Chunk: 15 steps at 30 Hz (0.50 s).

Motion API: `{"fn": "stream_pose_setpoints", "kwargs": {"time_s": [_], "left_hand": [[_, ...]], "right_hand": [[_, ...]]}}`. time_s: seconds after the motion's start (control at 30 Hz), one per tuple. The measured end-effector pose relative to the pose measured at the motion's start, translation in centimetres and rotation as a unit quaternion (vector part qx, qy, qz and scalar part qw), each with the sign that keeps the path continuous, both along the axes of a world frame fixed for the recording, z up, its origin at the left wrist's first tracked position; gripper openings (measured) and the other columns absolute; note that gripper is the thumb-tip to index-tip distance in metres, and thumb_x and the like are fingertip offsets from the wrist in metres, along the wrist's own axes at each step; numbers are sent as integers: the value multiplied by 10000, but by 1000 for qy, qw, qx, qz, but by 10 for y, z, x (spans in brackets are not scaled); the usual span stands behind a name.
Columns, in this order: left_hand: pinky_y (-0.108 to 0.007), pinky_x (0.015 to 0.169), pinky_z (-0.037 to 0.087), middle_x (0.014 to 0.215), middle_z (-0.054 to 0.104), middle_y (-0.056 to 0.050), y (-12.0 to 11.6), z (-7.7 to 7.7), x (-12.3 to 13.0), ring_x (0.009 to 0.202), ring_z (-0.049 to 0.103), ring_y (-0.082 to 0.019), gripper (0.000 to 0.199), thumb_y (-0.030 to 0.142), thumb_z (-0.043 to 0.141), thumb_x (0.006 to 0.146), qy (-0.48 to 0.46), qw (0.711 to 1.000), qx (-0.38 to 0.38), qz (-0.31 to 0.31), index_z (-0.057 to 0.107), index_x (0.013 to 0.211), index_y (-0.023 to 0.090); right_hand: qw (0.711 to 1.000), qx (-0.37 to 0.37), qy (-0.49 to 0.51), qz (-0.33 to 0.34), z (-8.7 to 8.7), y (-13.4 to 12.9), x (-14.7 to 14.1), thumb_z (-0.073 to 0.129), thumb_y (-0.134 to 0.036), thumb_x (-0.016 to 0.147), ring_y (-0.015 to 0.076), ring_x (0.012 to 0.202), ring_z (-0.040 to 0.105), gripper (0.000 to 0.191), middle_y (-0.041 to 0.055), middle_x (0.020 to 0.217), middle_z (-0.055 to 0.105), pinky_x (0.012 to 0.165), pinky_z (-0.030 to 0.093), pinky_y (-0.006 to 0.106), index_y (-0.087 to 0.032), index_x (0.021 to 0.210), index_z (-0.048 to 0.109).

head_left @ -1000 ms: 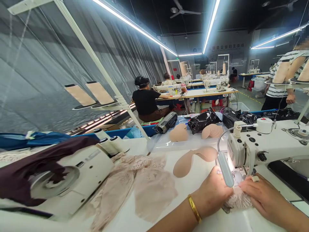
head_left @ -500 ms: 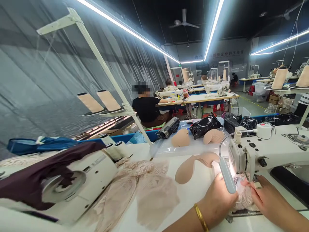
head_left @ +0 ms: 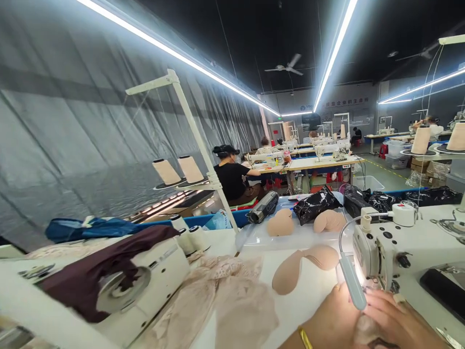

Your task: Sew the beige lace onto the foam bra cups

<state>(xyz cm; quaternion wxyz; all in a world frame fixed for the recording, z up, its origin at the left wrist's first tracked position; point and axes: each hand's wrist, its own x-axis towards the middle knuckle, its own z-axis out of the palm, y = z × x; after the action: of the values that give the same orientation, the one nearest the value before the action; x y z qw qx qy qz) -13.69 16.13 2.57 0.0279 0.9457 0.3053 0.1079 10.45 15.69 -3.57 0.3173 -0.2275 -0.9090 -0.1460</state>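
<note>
A white sewing machine (head_left: 378, 242) stands at the right, its needle area lit by a grey gooseneck lamp (head_left: 352, 283). Below the needle area, my left hand (head_left: 329, 317), with a gold bangle at the wrist, is closed on a pale piece of fabric (head_left: 366, 328). The lamp hides part of its fingers. From the right, my right hand (head_left: 397, 317) reaches across, its fingers close together and bent over the same fabric. Both hands nearly touch. Left of them, beige bra cup pads (head_left: 286, 276) lie on the white table.
Sheer beige lace fabric (head_left: 243, 305) spreads over the table's middle. Dark maroon cloth (head_left: 80, 276) drapes over another machine (head_left: 163, 281) at left. Behind are a clear plastic tray (head_left: 250, 237) with more pads, black bags (head_left: 316, 203) and thread cones (head_left: 191, 169). A person (head_left: 232, 177) sits beyond.
The view has shifted, so the scene sits lower and farther right. My right hand has come closer to my left, its fingers now across the fabric, which shows less.
</note>
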Motion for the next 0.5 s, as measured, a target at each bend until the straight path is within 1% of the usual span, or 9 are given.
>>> {"fn": "stream_pose_setpoints", "kwargs": {"time_s": [0.03,0.07,0.13,0.2,0.27,0.3,0.37,0.43,0.5], "left_hand": [[-354,815,543,1130,710,-38,-5,4,-2,978,663,-257,293,442,747,890,-5,1000,-13,-23,661,1119,280],[-345,819,540,1159,700,-35,-9,9,-4,994,659,-256,344,446,756,865,-1,999,-31,-41,644,1136,268],[-340,775,521,1145,685,-40,-17,16,-10,951,650,-251,381,393,778,790,26,997,-63,-48,615,1094,231],[-353,737,483,1057,670,-43,-22,19,-14,892,633,-253,317,312,759,743,58,996,-69,-20,590,996,221],[-374,749,454,969,647,-39,-24,17,-14,867,616,-260,219,273,713,757,61,997,-47,18,573,919,227],[-385,769,449,948,640,-41,-25,15,-13,869,611,-266,183,267,696,771,51,998,-31,32,570,897,226],[-401,817,449,966,651,-53,-24,9,-10,890,612,-270,160,235,683,777,20,999,0,41,578,895,218],[-412,869,446,998,671,-58,-22,2,-6,935,626,-273,192,167,677,760,-10,999,27,31,587,925,209],[-414,900,436,983,689,-48,-19,-5,-5,954,641,-267,257,85,653,732,-30,998,50,20,592,951,204]], "right_hand": [[1000,-14,-9,0,4,-4,-4,602,-212,959,261,1139,759,485,77,1314,785,918,603,340,-246,1441,560],[999,-33,-17,-12,7,-7,-6,561,-176,981,249,1118,756,440,71,1263,795,937,587,348,-254,1415,576],[995,-78,-31,-60,8,-10,-7,435,-41,976,224,991,753,425,49,1111,803,965,553,384,-252,1285,637],[988,-109,-42,-105,4,-8,-4,355,41,939,223,884,728,461,49,1022,790,956,533,425,-225,1144,672],[982,-129,-47,-128,1,-6,1,363,32,945,236,855,703,430,70,1040,790,913,528,432,-207,1091,690],[981,-134,-44,-134,0,-5,3,384,11,957,243,854,693,404,80,1057,792,893,527,429,-202,1096,698],[980,-140,-32,-136,2,-5,4,419,-19,967,256,883,687,387,94,1084,796,889,523,426,-202,1151,706],[982,-147,-24,-117,7,-8,3,420,-9,955,263,942,694,431,92,1118,797,939,512,441,-212,1218,695],[981,-163,-28,-102,11,-12,2,416,9,934,259,968,698,481,75,1160,794,980,499,455,-231,1256,680]]}}
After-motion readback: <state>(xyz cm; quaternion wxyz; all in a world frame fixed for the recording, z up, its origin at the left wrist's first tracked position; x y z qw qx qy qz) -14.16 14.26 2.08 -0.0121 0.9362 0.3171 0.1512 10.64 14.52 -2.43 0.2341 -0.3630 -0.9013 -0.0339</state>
